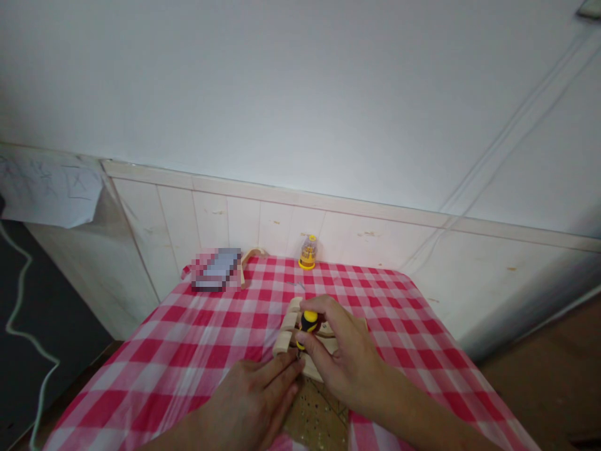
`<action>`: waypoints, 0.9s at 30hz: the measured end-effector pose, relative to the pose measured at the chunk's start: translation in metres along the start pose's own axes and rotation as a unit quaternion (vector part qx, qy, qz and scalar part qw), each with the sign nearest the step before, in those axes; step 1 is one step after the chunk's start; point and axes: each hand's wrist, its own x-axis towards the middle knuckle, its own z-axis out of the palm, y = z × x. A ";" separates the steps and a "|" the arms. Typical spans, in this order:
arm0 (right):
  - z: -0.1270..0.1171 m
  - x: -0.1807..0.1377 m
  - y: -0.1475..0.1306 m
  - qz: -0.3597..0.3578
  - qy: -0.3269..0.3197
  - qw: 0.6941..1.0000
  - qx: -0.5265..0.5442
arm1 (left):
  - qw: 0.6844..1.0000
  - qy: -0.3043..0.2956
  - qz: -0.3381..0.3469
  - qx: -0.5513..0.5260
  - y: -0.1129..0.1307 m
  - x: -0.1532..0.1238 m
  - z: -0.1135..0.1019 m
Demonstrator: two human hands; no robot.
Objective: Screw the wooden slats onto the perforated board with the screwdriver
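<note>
My right hand [350,354] is closed around a yellow and black screwdriver [309,321], held nearly upright over a pale wooden piece [282,342] with rounded blocks along its left side. Beside the screwdriver's lower end, my left hand [256,394] steadies the near end of the wood, its fingers held together. The thumb of that hand is hidden, and so is the very tip of the screwdriver. Part of the wooden piece disappears behind my right hand. Under and in front of it lies a brown, speckled board [319,416].
A red and white checked cloth [188,351] covers the table. At the back stand a clear and yellow bit container [308,253], a curved wooden part [248,260] and a blurred-out, flat rectangular object [217,269]. Small thin metal pieces [297,285] lie nearer. A white wall [300,125] rises behind.
</note>
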 end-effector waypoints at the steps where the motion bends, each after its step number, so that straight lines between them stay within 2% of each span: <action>1: 0.000 0.000 0.000 0.000 0.000 1.000 -0.003 | 1.000 0.001 0.001 0.002 0.000 0.000 0.001; 7: 0.001 0.000 0.000 0.003 -0.002 1.000 -0.008 | 1.000 -0.001 0.003 0.011 0.000 -0.001 0.001; 13: 0.004 -0.001 0.002 -0.034 0.020 0.999 -0.013 | 1.000 0.003 0.001 0.006 0.001 0.000 0.000; 27: -0.003 -0.001 -0.007 -0.064 0.007 0.997 -0.033 | 1.000 -0.005 -0.003 -0.006 0.000 0.000 -0.001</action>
